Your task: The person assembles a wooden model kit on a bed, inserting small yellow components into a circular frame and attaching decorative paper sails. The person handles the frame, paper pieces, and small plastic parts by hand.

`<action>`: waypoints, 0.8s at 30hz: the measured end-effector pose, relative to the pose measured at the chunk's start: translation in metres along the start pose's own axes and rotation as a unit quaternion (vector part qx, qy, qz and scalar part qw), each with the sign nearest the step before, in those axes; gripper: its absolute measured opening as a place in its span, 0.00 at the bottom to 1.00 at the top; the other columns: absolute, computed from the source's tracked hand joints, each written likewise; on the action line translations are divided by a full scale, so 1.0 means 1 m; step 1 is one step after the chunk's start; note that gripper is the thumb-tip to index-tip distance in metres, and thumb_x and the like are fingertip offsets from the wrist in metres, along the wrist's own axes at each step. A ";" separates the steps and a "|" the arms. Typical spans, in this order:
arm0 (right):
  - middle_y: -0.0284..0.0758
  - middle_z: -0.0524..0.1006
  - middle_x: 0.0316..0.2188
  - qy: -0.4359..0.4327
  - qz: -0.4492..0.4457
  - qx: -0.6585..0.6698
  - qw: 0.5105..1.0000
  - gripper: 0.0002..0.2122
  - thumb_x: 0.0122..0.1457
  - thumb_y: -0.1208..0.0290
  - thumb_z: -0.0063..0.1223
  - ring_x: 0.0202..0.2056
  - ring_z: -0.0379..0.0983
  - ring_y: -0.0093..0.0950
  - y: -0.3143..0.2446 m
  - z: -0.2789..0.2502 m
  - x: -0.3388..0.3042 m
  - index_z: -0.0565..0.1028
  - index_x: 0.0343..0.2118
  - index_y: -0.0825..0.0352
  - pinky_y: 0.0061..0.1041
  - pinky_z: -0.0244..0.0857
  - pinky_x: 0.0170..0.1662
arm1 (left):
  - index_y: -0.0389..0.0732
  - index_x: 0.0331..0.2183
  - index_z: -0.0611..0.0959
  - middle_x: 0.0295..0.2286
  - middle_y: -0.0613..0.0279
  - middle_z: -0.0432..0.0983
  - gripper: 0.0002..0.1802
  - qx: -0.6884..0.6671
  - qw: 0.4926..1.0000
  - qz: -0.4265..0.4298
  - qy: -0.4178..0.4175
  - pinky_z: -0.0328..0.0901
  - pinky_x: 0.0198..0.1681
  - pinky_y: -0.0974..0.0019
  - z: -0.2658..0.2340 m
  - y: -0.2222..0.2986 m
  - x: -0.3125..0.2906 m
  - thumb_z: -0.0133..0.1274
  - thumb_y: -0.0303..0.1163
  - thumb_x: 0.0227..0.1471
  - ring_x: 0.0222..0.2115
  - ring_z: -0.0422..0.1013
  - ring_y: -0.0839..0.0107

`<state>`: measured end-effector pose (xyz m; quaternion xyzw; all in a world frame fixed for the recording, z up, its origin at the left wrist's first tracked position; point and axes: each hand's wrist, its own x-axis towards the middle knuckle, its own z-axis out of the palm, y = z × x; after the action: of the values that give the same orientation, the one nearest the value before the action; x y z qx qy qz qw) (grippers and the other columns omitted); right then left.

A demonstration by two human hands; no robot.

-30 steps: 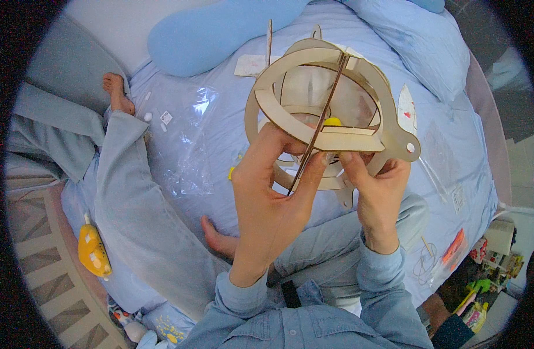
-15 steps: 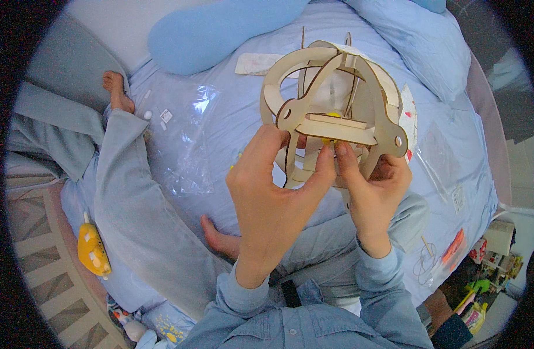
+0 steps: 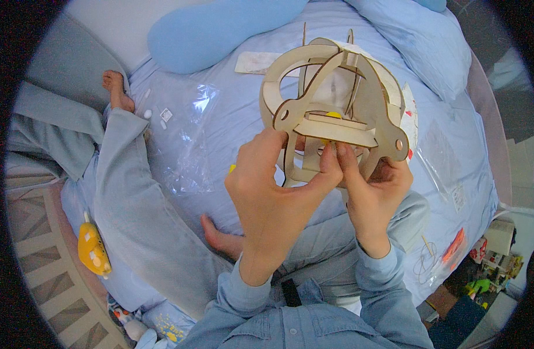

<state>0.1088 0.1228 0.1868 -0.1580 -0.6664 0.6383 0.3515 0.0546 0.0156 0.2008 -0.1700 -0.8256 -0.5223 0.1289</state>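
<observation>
Both my hands grip a wooden model frame (image 3: pixel 315 86), built of curved plywood pieces slotted together, raised above my lap. My left hand (image 3: pixel 272 180) is closed at the frame's lower left, its fingers reaching behind the wood. On the lower right, my right hand (image 3: pixel 374 192) is closed with its fingers curled under a holed plate. My two thumb tips meet just below a flat wooden crossbar (image 3: pixel 335 131) in the middle. A bit of yellow (image 3: pixel 334 114) shows above the crossbar. What the fingers press behind the wood is hidden.
I sit on a bed with a pale blue sheet (image 3: pixel 238 110). Clear plastic bags lie left (image 3: pixel 191 139) and right of the model. A blue cushion (image 3: pixel 220 35) and a pillow (image 3: pixel 418 46) are at the back. A yellow toy (image 3: pixel 93 250) lies left. Another person's foot (image 3: pixel 118 91) rests at far left.
The frame has tilted and shifted very slightly. My left thumb has moved a little right and up, and now covers the yellow bit seen between the thumbs before.
</observation>
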 end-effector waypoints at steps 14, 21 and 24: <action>0.34 0.79 0.38 0.001 0.060 0.040 0.997 0.17 0.52 0.83 0.63 0.39 0.75 0.20 -0.008 -0.002 0.001 0.74 0.46 0.74 0.20 0.69 0.43 | 0.37 0.31 0.81 0.25 0.58 0.77 0.16 -0.017 0.999 0.037 0.005 0.69 0.27 0.66 -0.003 0.001 0.003 0.67 0.31 0.37 0.25 0.75 0.63; 0.33 0.79 0.37 -0.011 0.051 0.057 0.997 0.13 0.53 0.82 0.63 0.38 0.75 0.19 -0.008 -0.007 0.004 0.75 0.42 0.72 0.18 0.69 0.40 | 0.34 0.31 0.81 0.27 0.57 0.79 0.10 -0.145 0.989 0.020 -0.030 0.68 0.30 0.68 -0.003 -0.006 0.005 0.64 0.24 0.42 0.27 0.76 0.68; 0.33 0.80 0.36 -0.010 0.046 0.070 0.996 0.13 0.53 0.82 0.63 0.37 0.74 0.18 -0.006 -0.009 0.005 0.76 0.42 0.72 0.18 0.68 0.39 | 0.34 0.31 0.81 0.27 0.58 0.79 0.09 -0.147 0.988 0.027 -0.033 0.67 0.31 0.70 -0.003 -0.004 0.004 0.63 0.22 0.44 0.28 0.76 0.71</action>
<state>0.1128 0.1313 0.1937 -0.1573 -0.6153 0.7008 0.3250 0.0490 0.0117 0.2003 -0.2262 -0.7387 -0.6287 0.0891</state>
